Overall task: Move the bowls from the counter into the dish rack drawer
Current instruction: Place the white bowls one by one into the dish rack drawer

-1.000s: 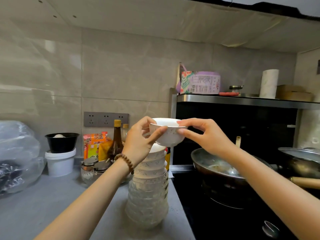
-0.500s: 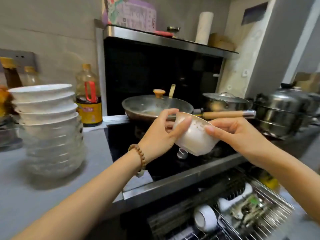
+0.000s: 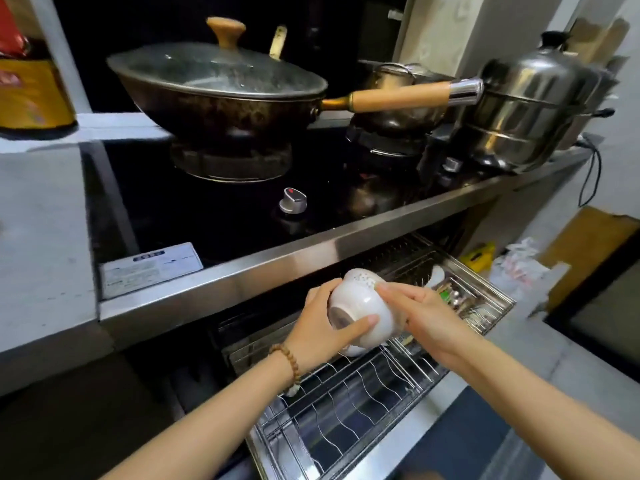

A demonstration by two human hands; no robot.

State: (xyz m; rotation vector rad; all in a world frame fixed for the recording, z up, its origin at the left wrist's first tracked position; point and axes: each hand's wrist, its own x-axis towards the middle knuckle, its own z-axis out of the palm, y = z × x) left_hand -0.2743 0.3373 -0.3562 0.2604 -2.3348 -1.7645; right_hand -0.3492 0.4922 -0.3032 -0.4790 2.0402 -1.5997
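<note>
Clearly the white bowl (image 3: pixel 360 306), tipped on edge with its foot toward the camera, could slip and chip on the wire dish rack drawer (image 3: pixel 346 410) just below. It sits between both hands: left hand (image 3: pixel 322 327) and right hand (image 3: pixel 426 317) pinch its rim.

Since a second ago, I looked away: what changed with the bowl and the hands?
The white bowl went from above the counter stack down over the open dish rack drawer, tipping until its foot faces the camera. The left hand and right hand kept hold of it throughout; nothing was let go.
</note>
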